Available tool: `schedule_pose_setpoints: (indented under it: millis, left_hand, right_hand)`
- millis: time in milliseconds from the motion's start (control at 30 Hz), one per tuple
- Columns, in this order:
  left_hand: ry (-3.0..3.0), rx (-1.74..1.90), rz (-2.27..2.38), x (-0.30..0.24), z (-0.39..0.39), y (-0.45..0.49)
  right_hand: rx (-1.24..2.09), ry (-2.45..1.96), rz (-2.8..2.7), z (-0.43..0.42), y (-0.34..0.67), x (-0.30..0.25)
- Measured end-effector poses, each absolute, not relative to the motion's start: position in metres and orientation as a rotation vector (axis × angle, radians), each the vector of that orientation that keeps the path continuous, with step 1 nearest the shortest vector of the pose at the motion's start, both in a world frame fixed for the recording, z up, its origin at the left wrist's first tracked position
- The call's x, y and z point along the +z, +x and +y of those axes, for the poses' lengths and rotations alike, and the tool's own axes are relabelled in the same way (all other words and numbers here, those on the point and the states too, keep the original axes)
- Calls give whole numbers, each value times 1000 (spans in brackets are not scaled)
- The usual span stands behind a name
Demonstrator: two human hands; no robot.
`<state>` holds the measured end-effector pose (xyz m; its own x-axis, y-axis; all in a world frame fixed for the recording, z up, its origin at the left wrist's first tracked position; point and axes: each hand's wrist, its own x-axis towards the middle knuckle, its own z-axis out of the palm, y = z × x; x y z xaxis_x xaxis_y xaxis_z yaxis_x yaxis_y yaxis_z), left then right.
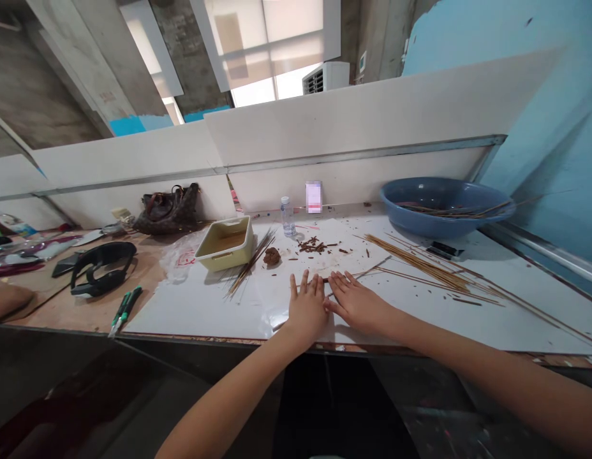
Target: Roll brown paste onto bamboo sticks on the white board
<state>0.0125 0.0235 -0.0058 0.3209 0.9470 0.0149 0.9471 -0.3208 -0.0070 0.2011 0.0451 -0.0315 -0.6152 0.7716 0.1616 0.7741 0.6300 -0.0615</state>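
Observation:
My left hand (pixel 308 311) lies flat on the white tabletop sheet (pixel 191 312), fingers stretched forward and slightly spread. Beside it my right hand (pixel 357 305) is also flat, its thumb meeting the left hand. A thin dark brown strand (pixel 325 280) shows between the fingertips; how far it runs beneath them is hidden. A thin greyish stick (pixel 372 266) slants away just past my right fingers. Ahead are short brown pieces (pixel 313 245) in a loose pile. A brown clay-like lump (pixel 272 257) sits left of them.
Left stand a yellow-green tub (pixel 226 258) of brownish liquid, thin sticks (pixel 251 264), a headset-like black band (pixel 102 271) and green-handled cutters (pixel 125 310). A bottle (pixel 287 217) and phone (pixel 314 196) stand behind. Right are bundled sticks (pixel 415 261) and a blue basin (pixel 420 220). Another person's arm (pixel 9 301) is far left.

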Motion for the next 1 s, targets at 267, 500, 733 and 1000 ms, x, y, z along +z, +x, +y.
schedule_pose_setpoints:
  millis: [267, 500, 733, 1000]
  left_hand:
    - [-2507, 18, -1906, 16, 56, 22]
    - [-2524, -19, -1792, -1, 12, 10]
    - [-2478, 14, -1926, 15, 61, 23]
    - [-2512, -71, -1755, -4, 1, 9]
  right_hand:
    - [57, -1339, -2709, 83, 198, -13]
    - [16, -1270, -2675, 46, 208, -36]
    - [19, -1309, -2665, 79, 198, -20]
    - [-41, -1116, -2689, 33, 226, -52]
